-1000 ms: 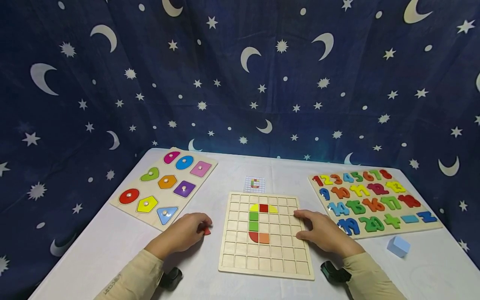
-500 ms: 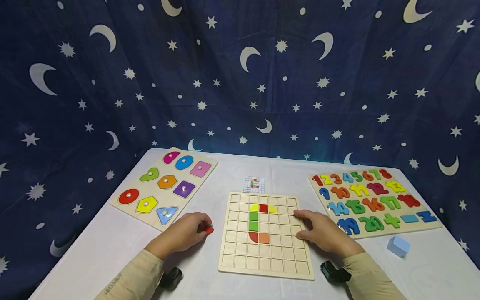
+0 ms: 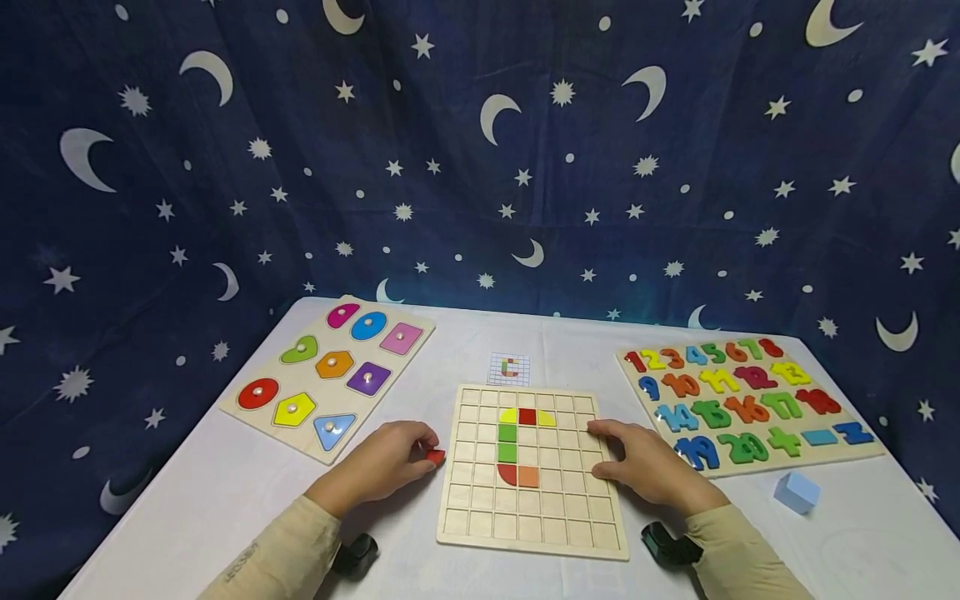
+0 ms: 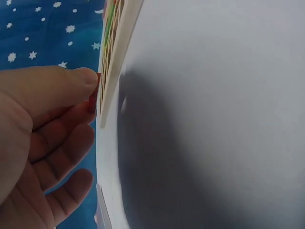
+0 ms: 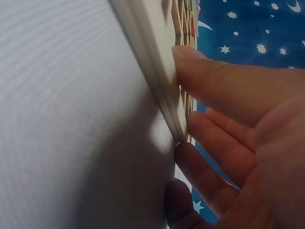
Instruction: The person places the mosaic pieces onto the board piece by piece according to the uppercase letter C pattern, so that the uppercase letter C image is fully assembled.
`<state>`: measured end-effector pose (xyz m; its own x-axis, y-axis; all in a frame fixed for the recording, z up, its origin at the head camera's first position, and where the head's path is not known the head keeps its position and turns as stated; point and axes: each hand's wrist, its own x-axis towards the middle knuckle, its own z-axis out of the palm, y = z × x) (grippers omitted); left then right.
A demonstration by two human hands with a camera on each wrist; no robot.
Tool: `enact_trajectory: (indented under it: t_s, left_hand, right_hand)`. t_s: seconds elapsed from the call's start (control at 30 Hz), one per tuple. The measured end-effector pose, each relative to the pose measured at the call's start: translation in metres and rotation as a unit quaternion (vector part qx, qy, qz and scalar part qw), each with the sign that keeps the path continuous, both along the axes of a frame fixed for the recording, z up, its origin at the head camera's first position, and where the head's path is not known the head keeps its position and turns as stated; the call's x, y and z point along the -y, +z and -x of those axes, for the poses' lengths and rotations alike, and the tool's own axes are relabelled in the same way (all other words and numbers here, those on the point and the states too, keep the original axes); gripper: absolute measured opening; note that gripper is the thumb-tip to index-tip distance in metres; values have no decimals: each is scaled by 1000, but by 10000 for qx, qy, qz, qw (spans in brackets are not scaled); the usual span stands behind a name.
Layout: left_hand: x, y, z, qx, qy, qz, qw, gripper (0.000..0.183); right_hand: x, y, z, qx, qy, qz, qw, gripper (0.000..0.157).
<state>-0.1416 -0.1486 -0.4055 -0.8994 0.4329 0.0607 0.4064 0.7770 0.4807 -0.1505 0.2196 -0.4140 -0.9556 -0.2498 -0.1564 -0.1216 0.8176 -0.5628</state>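
Observation:
My left hand (image 3: 382, 467) pinches a small red piece (image 3: 436, 456) between thumb and forefinger, just left of the gridded wooden board (image 3: 555, 530). In the left wrist view the red piece (image 4: 93, 101) is mostly hidden by the thumb. My right hand (image 3: 651, 463) rests its thumb and fingertips on the board's right edge. Set in the grid are two yellow curved pieces, a red square (image 3: 527, 417), two green squares (image 3: 507, 452), a red curved piece (image 3: 507, 474) and an orange square (image 3: 528, 477). A small pattern card (image 3: 497, 377) with a similar coloured figure lies behind the board.
A knobbed shape puzzle (image 3: 311, 379) lies on the left of the white table (image 3: 187, 533). On the right is a number puzzle (image 3: 738, 400), with a light blue block (image 3: 797, 492) in front of it. A starry blue cloth (image 3: 450, 183) hangs behind.
My left hand has moved a little right, towards the board, with the red piece between its fingertips; the piece turned slightly. The right hand and the board have stayed put.

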Motion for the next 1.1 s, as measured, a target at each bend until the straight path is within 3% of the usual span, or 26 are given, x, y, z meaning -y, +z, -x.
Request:
enact_trajectory:
  t_s: [0.27, 1.1]
  left_hand:
    - [-15, 4, 1, -96, -303, -119, 9994, 16]
    - [-43, 10, 6, -55, -607, -146, 9980, 14]
  right_hand:
    - [0, -1, 0, -35, 10, -22, 10000, 61]
    - [3, 0, 0, 48, -17, 32, 10000, 62]
